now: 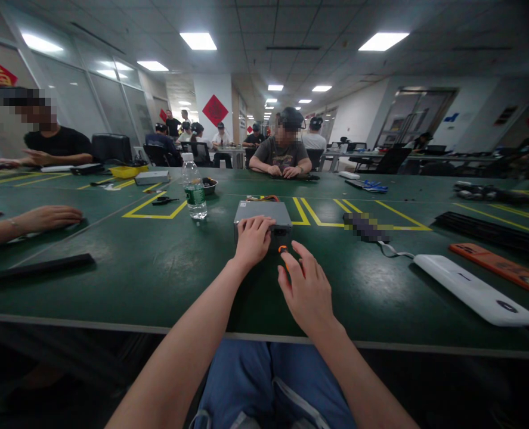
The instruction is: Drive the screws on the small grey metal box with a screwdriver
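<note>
A grey metal computer power supply (264,210) stands on the green table in front of me, its socket facing my side and coloured wires (264,198) behind it. My left hand (251,241) rests over its near top edge, fingers bent on the lid and gripping it. Just right of the box's front, my right hand (306,286) has curled, slightly parted fingers around a small orange tool (283,249). Most of the tool is hidden behind the index finger, so its exact kind cannot be made out.
A water bottle (194,187) stands left of the box, by a small bowl (209,186). To the right lie a white power bank (474,289) with a cable and an orange phone case (501,268). A black bar (43,268) lies left. A co-worker (284,149) sits opposite.
</note>
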The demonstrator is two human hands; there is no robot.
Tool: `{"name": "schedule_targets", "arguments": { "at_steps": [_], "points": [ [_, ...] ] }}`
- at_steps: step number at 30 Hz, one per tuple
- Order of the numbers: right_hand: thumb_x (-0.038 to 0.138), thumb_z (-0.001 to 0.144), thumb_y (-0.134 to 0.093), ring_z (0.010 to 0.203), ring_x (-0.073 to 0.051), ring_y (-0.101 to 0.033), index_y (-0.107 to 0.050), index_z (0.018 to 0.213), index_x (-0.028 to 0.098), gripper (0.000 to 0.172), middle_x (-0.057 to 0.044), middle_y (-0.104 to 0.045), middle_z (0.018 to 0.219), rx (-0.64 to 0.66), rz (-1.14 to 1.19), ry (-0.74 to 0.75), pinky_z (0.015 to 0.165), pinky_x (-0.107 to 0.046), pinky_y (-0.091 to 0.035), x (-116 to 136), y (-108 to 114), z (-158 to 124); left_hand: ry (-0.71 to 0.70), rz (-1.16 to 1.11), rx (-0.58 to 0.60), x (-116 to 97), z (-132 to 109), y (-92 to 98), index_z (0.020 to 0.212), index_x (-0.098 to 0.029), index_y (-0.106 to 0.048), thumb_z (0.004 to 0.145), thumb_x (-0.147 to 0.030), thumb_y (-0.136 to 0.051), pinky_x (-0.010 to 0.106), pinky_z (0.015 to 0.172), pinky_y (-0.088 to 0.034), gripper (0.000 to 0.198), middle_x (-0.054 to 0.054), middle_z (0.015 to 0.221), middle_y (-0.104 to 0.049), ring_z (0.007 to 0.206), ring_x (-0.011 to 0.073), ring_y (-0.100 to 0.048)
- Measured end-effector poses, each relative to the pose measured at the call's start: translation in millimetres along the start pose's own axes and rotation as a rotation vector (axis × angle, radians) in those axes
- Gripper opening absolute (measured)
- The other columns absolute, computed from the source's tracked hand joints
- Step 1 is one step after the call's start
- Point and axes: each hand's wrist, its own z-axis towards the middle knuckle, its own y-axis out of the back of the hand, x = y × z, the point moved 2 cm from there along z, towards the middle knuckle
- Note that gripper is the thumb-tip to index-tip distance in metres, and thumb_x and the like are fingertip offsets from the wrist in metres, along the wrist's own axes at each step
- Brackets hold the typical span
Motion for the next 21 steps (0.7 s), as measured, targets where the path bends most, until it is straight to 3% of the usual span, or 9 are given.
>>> {"name": "schedule_targets", "arguments": {
  "at_steps": [3, 7, 9, 13, 21],
  "points": [
    [0.016, 0.092, -0.040, 0.091, -0.018, -0.060, -0.056, 0.103, 0.016, 0.020, -0.012, -0.061, 0.109, 0.010, 0.005, 0.039, 0.076, -0.029, -0.046, 2.3, -2.0, -0.2, 0.002, 0.002, 0.002, 0.6, 0.3, -0.7, 0.113, -0.026, -0.053, 0.085, -0.017, -0.044, 0.040, 0.099, -0.025, 0.030, 0.003, 0.123, -0.056, 0.118, 0.0201, -0.044],
    [0.031, 0.092, -0.048, 0.065, -0.013, -0.059, -0.058, 0.098, 0.018, 0.018, -0.006, -0.065, 0.090, -0.015, -0.074, -0.043, 0.061, -0.025, -0.042, -1.4, -0.4, 0.6, -0.005, 0.004, -0.001, 1.3, 0.4, -0.6, 0.113, -0.026, -0.053, 0.086, -0.017, -0.043, 0.040, 0.098, -0.026, 0.030, 0.003, 0.123, -0.056, 0.119, 0.0202, -0.043],
    [0.031, 0.092, -0.048, 0.068, -0.015, -0.059, -0.058, 0.099, 0.018, 0.018, -0.006, -0.064, 0.092, 0.001, -0.069, -0.050, 0.062, -0.025, -0.043, -1.9, 0.5, 0.6, -0.005, 0.004, -0.001, 1.0, 0.2, -0.3, 0.113, -0.026, -0.053, 0.087, -0.017, -0.043, 0.040, 0.099, -0.025, 0.030, 0.003, 0.123, -0.056, 0.119, 0.0201, -0.044],
    [0.015, 0.092, -0.040, 0.077, -0.015, -0.060, -0.055, 0.103, 0.016, 0.019, -0.010, -0.060, 0.105, 0.051, -0.056, -0.011, 0.067, -0.026, -0.044, 2.2, -0.8, -1.1, 0.002, 0.006, 0.005, -0.3, 0.1, 0.4, 0.112, -0.026, -0.053, 0.086, -0.017, -0.043, 0.040, 0.098, -0.026, 0.029, 0.003, 0.122, -0.057, 0.118, 0.0199, -0.044],
    [0.034, 0.093, -0.044, 0.049, -0.011, -0.051, -0.059, 0.093, 0.017, 0.023, 0.000, -0.058, 0.065, 0.003, -0.169, -0.026, 0.051, -0.026, -0.031, 5.0, 2.4, 3.3, -0.001, 0.003, 0.003, -0.8, 0.2, 1.3, 0.112, -0.026, -0.053, 0.087, -0.017, -0.043, 0.040, 0.098, -0.025, 0.028, 0.003, 0.123, -0.057, 0.118, 0.0200, -0.044]
  ]
}}
